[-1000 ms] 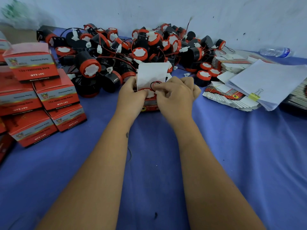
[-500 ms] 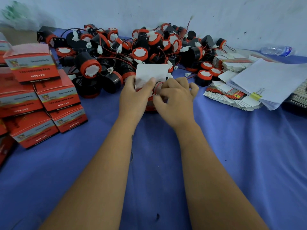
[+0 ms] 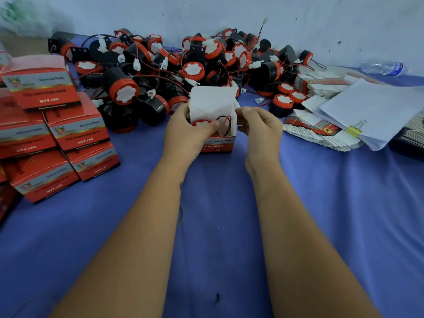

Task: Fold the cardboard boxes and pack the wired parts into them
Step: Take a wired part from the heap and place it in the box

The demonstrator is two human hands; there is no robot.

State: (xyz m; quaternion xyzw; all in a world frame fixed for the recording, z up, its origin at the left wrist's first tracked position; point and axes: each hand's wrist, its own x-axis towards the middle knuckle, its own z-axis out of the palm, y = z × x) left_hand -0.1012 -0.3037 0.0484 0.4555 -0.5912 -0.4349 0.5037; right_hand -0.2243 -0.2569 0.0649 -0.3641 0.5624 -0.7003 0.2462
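Note:
A small red and white cardboard box (image 3: 219, 143) stands open on the blue cloth, its white lid flap upright at the back. Inside it lies a black and red wired part (image 3: 203, 123) with looped red and black wires (image 3: 223, 126). My left hand (image 3: 187, 134) grips the box's left side, thumb over the part. My right hand (image 3: 259, 127) pinches the right side flap of the box. Behind the box lies a big heap of wired parts (image 3: 183, 72).
Packed red boxes (image 3: 57, 134) are stacked at the left. Flat unfolded boxes (image 3: 321, 131) and clipped white paper sheets (image 3: 378, 111) lie at the right, with a plastic bottle (image 3: 383, 68) beyond. A white wall runs along the back.
My right hand has pulled away from the top of the box to its right flap. The wires now sit inside the open box, and the box interior shows.

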